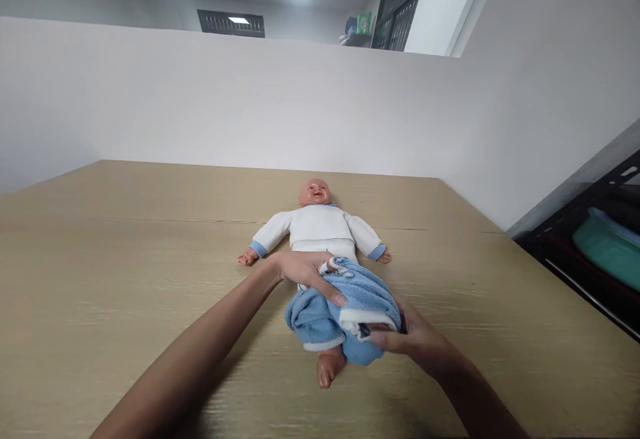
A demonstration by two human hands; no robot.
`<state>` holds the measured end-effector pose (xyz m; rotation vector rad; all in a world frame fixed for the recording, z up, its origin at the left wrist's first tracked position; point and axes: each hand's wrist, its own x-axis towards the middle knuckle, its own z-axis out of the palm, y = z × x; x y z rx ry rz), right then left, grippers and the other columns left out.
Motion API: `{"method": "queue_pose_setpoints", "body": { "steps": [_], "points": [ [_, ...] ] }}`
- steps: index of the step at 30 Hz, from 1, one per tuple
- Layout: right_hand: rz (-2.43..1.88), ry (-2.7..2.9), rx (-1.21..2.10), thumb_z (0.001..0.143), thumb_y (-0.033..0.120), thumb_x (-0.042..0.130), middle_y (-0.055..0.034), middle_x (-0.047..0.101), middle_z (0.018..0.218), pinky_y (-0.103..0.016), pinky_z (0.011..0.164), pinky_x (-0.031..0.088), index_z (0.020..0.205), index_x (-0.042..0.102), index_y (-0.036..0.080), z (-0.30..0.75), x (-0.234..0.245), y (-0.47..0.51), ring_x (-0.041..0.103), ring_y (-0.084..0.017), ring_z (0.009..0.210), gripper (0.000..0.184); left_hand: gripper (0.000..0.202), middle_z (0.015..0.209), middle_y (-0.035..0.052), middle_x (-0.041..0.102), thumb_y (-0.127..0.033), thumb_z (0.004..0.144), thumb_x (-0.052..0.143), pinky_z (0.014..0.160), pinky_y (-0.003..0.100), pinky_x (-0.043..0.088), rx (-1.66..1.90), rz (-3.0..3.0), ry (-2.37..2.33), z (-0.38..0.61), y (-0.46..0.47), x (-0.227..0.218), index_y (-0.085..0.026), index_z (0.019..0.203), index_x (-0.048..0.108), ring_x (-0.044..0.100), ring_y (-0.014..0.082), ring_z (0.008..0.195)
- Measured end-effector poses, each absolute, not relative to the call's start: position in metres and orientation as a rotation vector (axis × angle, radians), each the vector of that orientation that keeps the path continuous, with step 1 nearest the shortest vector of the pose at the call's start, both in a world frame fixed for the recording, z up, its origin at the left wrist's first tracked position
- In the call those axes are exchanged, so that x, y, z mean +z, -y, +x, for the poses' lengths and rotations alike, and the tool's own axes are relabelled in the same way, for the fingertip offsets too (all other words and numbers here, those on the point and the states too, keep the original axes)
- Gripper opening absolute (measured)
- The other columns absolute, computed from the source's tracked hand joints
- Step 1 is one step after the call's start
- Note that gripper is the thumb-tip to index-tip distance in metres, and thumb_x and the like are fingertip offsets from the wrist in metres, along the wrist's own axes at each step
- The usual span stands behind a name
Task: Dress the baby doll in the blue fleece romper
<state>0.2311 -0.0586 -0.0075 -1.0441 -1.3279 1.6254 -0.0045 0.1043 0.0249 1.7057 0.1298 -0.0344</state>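
A baby doll point(323, 225) lies on its back on the table, head away from me, in a white top with blue cuffs. Blue pants point(315, 315) with white trim are around its legs. One bare foot point(330, 367) sticks out of a leg opening; the other foot is hidden by the cloth. My left hand point(310, 272) is closed on the pants near the doll's waist, thumb lying over the fabric. Lower down on the right, my right hand point(407, 332) grips the white-trimmed cuff of the other pant leg, its fingers partly inside the opening.
The wooden table point(125, 279) spreads out on both sides of the doll. A white partition wall point(250, 105) rises behind its far edge. At the right, beside the table, stands a black rack point(560, 272) holding a teal item point(607, 245).
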Motion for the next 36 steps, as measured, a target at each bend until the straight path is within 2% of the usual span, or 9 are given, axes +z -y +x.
{"method": "queue_pose_setpoints", "body": {
  "steps": [3, 7, 11, 14, 16, 20, 26, 32, 36],
  "points": [
    [-1.122, 1.120, 1.501, 0.082, 0.051, 0.082, -0.0070, 0.075, 0.101, -0.043, 0.093, 0.055, 0.109, 0.075, 0.025, 0.223, -0.016, 0.064, 0.067, -0.030, 0.098, 0.038, 0.047, 0.113, 0.0038, 0.080, -0.051, 0.083, 0.088, 0.108, 0.034, 0.055, 0.033, 1.653, -0.100, -0.004, -0.101, 0.021, -0.016, 0.113, 0.078, 0.073, 0.0250, 0.109],
    [-1.206, 1.020, 1.349, 0.081, 0.053, 0.080, -0.0094, 0.078, 0.116, -0.050, 0.102, 0.055, 0.109, 0.079, 0.026, 0.214, -0.020, 0.066, 0.070, -0.034, 0.110, 0.039, 0.048, 0.106, 0.0050, 0.079, -0.054, 0.087, 0.083, 0.098, 0.033, 0.058, 0.076, 1.559, -0.138, 0.001, -0.093, 0.015, -0.015, 0.114, 0.076, 0.073, 0.0237, 0.102],
    [-1.289, 0.976, 1.178, 0.084, 0.056, 0.075, -0.0103, 0.079, 0.120, -0.051, 0.107, 0.055, 0.106, 0.081, 0.027, 0.206, -0.019, 0.069, 0.071, -0.035, 0.116, 0.037, 0.057, 0.103, 0.0047, 0.079, -0.061, 0.079, 0.087, 0.093, 0.034, 0.060, 0.103, 1.482, -0.168, 0.009, -0.085, 0.016, -0.017, 0.115, 0.076, 0.073, 0.0239, 0.095],
    [-1.402, 0.922, 1.064, 0.079, 0.056, 0.076, -0.0117, 0.081, 0.112, -0.053, 0.104, 0.058, 0.102, 0.081, 0.025, 0.195, -0.020, 0.081, 0.073, -0.037, 0.113, 0.038, 0.057, 0.114, 0.0047, 0.078, -0.056, 0.075, 0.092, 0.106, 0.038, 0.056, 0.069, 1.608, -0.108, 0.015, -0.078, 0.025, -0.019, 0.115, 0.076, 0.071, 0.0276, 0.111],
    [-1.493, 0.881, 0.997, 0.080, 0.058, 0.075, -0.0128, 0.081, 0.111, -0.053, 0.102, 0.059, 0.109, 0.080, 0.022, 0.182, -0.023, 0.095, 0.074, -0.039, 0.113, 0.047, 0.051, 0.116, 0.0041, 0.078, -0.053, 0.080, 0.089, 0.107, 0.038, 0.055, 0.017, 1.704, -0.128, 0.017, -0.074, 0.032, -0.020, 0.115, 0.075, 0.070, 0.0279, 0.115],
    [-1.609, 0.918, 0.794, 0.086, 0.062, 0.070, -0.0163, 0.079, 0.126, -0.047, 0.106, 0.058, 0.126, 0.075, 0.016, 0.153, -0.038, 0.128, 0.071, -0.040, 0.124, 0.060, 0.045, 0.107, 0.0023, 0.077, -0.056, 0.085, 0.081, 0.091, 0.032, 0.056, -0.038, 1.962, -0.309, 0.013, -0.068, 0.038, -0.021, 0.113, 0.070, 0.072, 0.0245, 0.101],
    [-1.855, 1.094, 0.468, 0.087, 0.063, 0.067, -0.0237, 0.078, 0.127, -0.050, 0.101, 0.060, 0.130, 0.073, 0.011, 0.176, -0.083, 0.149, 0.073, -0.044, 0.121, 0.068, 0.061, 0.105, 0.0045, 0.075, -0.055, 0.072, 0.087, 0.072, 0.032, 0.052, -0.166, 2.340, -0.451, 0.009, -0.056, 0.033, -0.025, 0.119, 0.063, 0.072, 0.0274, 0.092],
    [-1.965, 1.252, 0.293, 0.089, 0.055, 0.065, -0.0215, 0.080, 0.121, -0.048, 0.087, 0.064, 0.121, 0.078, 0.014, 0.207, -0.094, 0.143, 0.077, -0.042, 0.110, 0.053, 0.059, 0.111, 0.0164, 0.076, -0.056, 0.081, 0.073, 0.074, 0.041, 0.053, -0.160, 2.570, -0.786, 0.014, -0.027, 0.032, -0.019, 0.125, 0.058, 0.074, 0.0388, 0.098],
    [-1.942, 1.259, 0.262, 0.088, 0.047, 0.062, -0.0202, 0.079, 0.124, -0.046, 0.092, 0.063, 0.121, 0.079, 0.016, 0.197, -0.093, 0.142, 0.076, -0.039, 0.113, 0.048, 0.062, 0.107, 0.0199, 0.078, -0.050, 0.085, 0.070, 0.077, 0.044, 0.054, -0.180, 2.601, -0.934, 0.016, -0.012, 0.029, -0.014, 0.133, 0.052, 0.075, 0.0430, 0.100]
  ]
}}
